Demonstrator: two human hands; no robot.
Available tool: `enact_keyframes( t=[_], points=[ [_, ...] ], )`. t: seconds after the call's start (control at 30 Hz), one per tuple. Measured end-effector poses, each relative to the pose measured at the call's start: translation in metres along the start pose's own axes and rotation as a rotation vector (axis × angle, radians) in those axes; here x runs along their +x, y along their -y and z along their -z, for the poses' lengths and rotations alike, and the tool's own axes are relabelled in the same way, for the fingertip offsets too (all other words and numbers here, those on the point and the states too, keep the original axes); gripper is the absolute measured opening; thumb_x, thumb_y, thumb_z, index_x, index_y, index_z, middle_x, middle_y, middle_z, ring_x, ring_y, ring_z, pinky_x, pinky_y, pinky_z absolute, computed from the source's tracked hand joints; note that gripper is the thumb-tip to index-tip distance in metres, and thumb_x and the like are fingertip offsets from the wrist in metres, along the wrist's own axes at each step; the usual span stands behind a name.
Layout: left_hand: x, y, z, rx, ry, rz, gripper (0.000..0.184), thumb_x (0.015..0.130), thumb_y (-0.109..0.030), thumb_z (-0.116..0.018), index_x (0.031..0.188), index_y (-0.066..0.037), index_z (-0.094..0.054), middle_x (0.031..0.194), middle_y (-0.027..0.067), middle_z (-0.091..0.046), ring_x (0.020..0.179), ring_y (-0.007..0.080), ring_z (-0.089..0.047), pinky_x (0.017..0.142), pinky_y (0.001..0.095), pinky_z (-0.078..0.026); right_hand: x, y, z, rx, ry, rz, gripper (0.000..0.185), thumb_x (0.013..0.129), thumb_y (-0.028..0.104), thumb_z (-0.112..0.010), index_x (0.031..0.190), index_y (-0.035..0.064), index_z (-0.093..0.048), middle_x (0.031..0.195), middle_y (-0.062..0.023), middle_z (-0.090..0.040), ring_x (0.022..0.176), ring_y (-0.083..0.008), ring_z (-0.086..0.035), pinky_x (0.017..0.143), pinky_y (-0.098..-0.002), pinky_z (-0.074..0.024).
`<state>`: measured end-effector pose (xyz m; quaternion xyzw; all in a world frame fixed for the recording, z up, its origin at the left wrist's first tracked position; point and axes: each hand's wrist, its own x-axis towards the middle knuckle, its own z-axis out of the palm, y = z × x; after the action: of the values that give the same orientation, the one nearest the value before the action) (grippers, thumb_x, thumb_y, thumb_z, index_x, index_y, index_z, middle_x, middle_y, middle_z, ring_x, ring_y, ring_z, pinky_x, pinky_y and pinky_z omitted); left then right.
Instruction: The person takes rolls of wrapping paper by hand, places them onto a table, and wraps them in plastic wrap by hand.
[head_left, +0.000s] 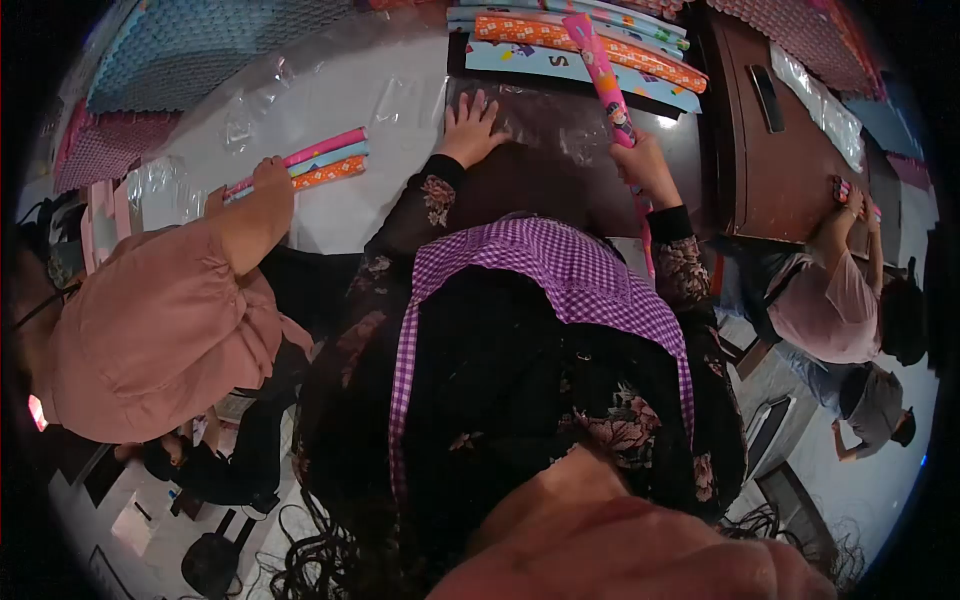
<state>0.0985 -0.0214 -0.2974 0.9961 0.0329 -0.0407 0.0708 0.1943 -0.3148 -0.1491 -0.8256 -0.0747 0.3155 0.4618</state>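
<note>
My left hand [472, 128] lies flat with fingers spread on clear plastic film [570, 128] over the dark tabletop. In my right hand [648, 165] is a pink patterned paper roll [602, 80], gripped near its lower part and held tilted. The far end of that roll crosses over several orange and blue rolls [520, 30] at the table's back. Below those rolls lies a light blue printed sheet [500, 58] with a dark border, its lettering partly covered.
On the left, a co-worker's hands [270, 175] hold pink, blue and orange rolls [330, 160] over a white plastic-covered surface [390, 190]. A brown cabinet [765, 175] with a phone [767, 98] stands at right. Another person [830, 300] works beyond it. Bubbly textured packs [190, 70] sit back left.
</note>
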Motion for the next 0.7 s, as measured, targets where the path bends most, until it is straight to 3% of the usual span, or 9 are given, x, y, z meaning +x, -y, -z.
enact_keyframes(
  t=[0.27, 0.37, 0.43, 0.63, 0.7],
  points=[
    [0.008, 0.027, 0.02, 0.127, 0.073, 0.17, 0.075, 0.087, -0.06, -0.044, 0.143, -0.012, -0.028, 0.151, 0.0108, -0.021, 0.136, 0.0368, -0.02, 0.104, 0.0592, -0.02, 0.003, -0.064, 0.038, -0.211, -0.171, -0.011, 0.015, 0.077, 0.013, -0.06, 0.086, 0.0007, -0.057, 0.055, -0.0026, -0.053, 0.044, -0.0101, -0.051, 0.04, -0.0268, -0.0397],
    [0.021, 0.029, 0.029, 0.115, 0.063, 0.198, 0.075, 0.085, -0.06, -0.048, 0.14, -0.011, -0.032, 0.148, 0.0108, -0.024, 0.135, 0.037, -0.021, 0.103, 0.0606, -0.02, -0.005, -0.094, 0.051, -0.345, -0.232, 0.14, 0.019, 0.076, 0.015, -0.062, 0.084, -0.0019, -0.057, 0.057, -0.0093, -0.055, 0.049, -0.0143, -0.055, 0.047, -0.0334, -0.0448],
    [0.036, 0.057, 0.024, 0.152, 0.042, 0.234, 0.075, 0.083, -0.059, -0.051, 0.139, -0.013, -0.033, 0.148, 0.0101, -0.024, 0.135, 0.0371, -0.021, 0.102, 0.0621, -0.02, -0.015, -0.088, 0.046, -0.434, -0.149, 0.112, 0.024, 0.074, 0.018, -0.062, 0.084, -0.004, -0.056, 0.071, -0.0251, -0.058, 0.073, -0.0398, -0.061, 0.064, -0.0426, -0.0466],
    [0.063, 0.146, 0.033, 0.261, 0.102, 0.51, 0.065, 0.084, -0.044, -0.055, 0.138, -0.012, -0.035, 0.145, 0.0115, -0.028, 0.133, 0.0424, -0.023, 0.1, 0.0629, -0.024, -0.008, -0.092, 0.003, -0.557, -0.082, 0.196, 0.024, 0.077, 0.019, -0.063, 0.083, -0.003, -0.056, 0.076, -0.0263, -0.06, 0.076, -0.0427, -0.06, 0.065, -0.0482, -0.0459],
    [0.064, 0.155, 0.051, 0.112, -0.272, 0.386, 0.059, 0.084, -0.038, -0.057, 0.132, -0.009, -0.039, 0.138, 0.0146, -0.036, 0.128, 0.0424, -0.03, 0.095, 0.0616, -0.031, -0.006, -0.087, -0.005, -0.609, -0.064, 0.235, 0.023, 0.078, 0.019, -0.063, 0.082, -0.0023, -0.055, 0.077, -0.026, -0.06, 0.076, -0.043, -0.059, 0.066, -0.0496, -0.046]
  ],
)
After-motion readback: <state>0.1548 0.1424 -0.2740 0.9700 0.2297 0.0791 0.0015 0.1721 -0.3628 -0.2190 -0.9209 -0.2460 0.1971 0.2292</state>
